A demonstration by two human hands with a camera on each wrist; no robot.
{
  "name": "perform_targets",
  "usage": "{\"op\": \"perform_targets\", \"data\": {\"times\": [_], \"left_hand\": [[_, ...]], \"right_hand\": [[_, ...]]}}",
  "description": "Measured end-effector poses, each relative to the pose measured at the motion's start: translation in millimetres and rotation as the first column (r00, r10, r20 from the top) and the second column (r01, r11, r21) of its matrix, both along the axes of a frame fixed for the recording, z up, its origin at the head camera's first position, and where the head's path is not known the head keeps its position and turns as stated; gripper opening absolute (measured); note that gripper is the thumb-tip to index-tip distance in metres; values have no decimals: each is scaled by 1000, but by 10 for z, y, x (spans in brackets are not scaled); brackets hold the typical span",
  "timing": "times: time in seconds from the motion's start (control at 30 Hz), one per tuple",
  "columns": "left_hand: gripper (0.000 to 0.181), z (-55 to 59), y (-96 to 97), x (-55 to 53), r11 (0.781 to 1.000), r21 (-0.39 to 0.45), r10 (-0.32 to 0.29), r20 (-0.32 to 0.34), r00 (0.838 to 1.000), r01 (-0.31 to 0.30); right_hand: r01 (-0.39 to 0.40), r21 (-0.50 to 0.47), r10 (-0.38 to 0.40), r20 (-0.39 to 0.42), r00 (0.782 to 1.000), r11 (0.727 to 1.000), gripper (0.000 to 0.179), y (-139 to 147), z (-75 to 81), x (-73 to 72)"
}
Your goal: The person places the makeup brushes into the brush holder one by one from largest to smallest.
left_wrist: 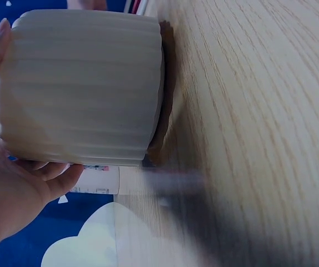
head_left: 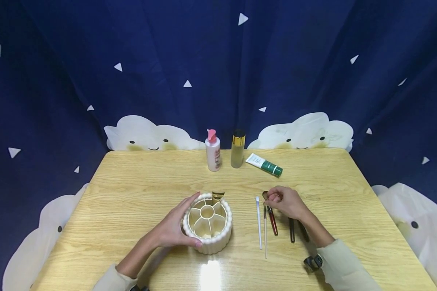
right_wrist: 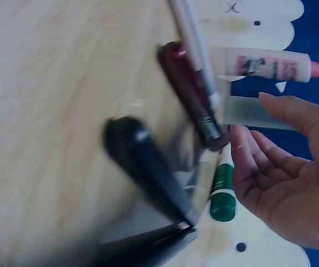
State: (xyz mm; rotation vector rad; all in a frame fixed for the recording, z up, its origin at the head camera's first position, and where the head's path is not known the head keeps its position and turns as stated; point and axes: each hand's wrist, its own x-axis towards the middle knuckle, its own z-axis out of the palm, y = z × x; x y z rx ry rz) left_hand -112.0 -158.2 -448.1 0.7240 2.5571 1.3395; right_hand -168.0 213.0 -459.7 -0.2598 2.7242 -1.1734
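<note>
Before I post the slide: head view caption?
Left hand grips a compartmented cream holder; right hand is near makeup brushes on a wooden table.

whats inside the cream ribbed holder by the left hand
Inside the holder, thin dividers fan out from a central ring. Whatever sits low behind them cannot be seen.

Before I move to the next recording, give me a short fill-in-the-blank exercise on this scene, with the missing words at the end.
1. The divided holder is held by the ____ hand.
2. The tube has a ____ cap.
3. The pump bottle has a ____ top.
4. Near the right hand, exactly one brush has a dark ____ handle.

Missing words: left; green; pink; red.
</note>
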Motion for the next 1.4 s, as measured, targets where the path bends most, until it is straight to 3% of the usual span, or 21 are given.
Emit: {"op": "perform_targets", "data": {"times": [0.47,0.83,1.17,1.4], "left_hand": [[124,-5,-1,-1,1000,-2,-4,-2,1000,4],[124,-1,5,-1,1000,-11,-1,4,1000,1],[123,3,-2,-3,1000,-5,-1,2,1000,1],[123,-5,-3,1,1000,-9,5,12,1000,-5]], "right_hand": [[71,107,-77,55,996,992,29,59,-189,-10],[100,161,-107,32,994,982,19,19,-247,-53],[146,166,-161,77,984,975,17,-42,-177,-54],[159,118,-166,49,985,980,19,-48,-32,0]]}}
